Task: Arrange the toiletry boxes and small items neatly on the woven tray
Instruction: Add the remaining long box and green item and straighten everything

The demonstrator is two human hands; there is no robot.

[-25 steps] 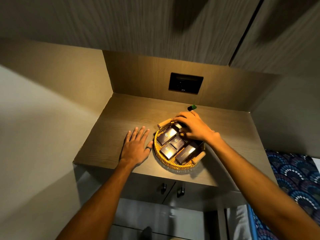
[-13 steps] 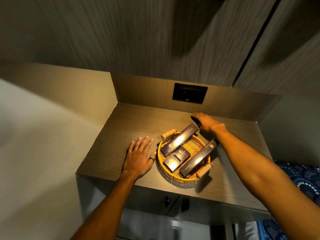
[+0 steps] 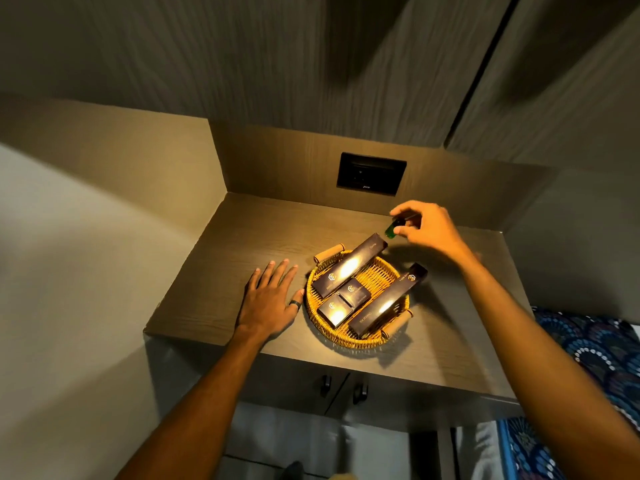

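Your hands flank the woven tray (image 3: pixel 313 308) on the shelf (image 3: pixel 214 271)

Left hand (image 3: pixel 268 303) lies spread flat, thumb at the rim; bare shelf lies to its left. Four dark boxes (image 3: pixel 349 266) lie inside, two long ones overhanging the far rim. Right hand (image 3: pixel 424 228) pinches a small green item (image 3: pixel 390 232) behind the tray, half hidden by fingers

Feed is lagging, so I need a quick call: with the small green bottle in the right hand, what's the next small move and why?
Probably bring the right hand with the green bottle toward you and lower it onto the bare weave of the tray, between the two long boxes. The bottle is pinched above the counter, beyond the tray, and that gap looks free. The left hand rests flat beside the tray.
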